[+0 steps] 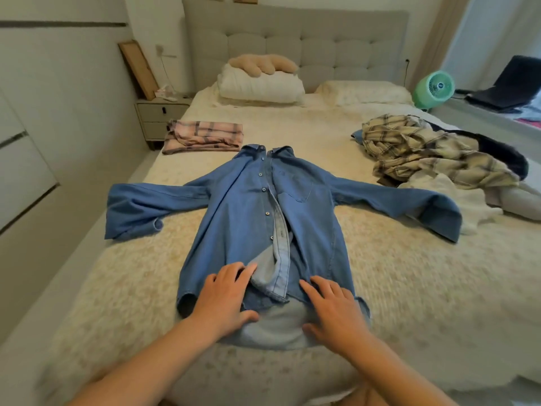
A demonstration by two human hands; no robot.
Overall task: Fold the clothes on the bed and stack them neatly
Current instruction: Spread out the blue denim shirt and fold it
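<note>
A blue denim shirt (248, 212) lies face up on the cream bedspread (395, 276), collar away from me and both sleeves spread wide. Its front hangs partly unbuttoned, with the pale inside showing near the hem. My left hand (225, 294) rests flat on the left part of the hem, fingers straight. On the right part of the hem, my right hand (333, 309) lies flat with its fingers spread. A folded pink plaid garment (205, 136) sits at the far left of the bed. An unfolded heap with a beige plaid shirt (424, 148) on top lies at the right.
Pillows and a folded white quilt (260, 86) sit against the grey headboard. A nightstand (159, 115) stands left of the bed, and a green fan (434, 89) and a laptop (506, 86) are at the right. White and dark clothes (456, 200) lie in the right heap.
</note>
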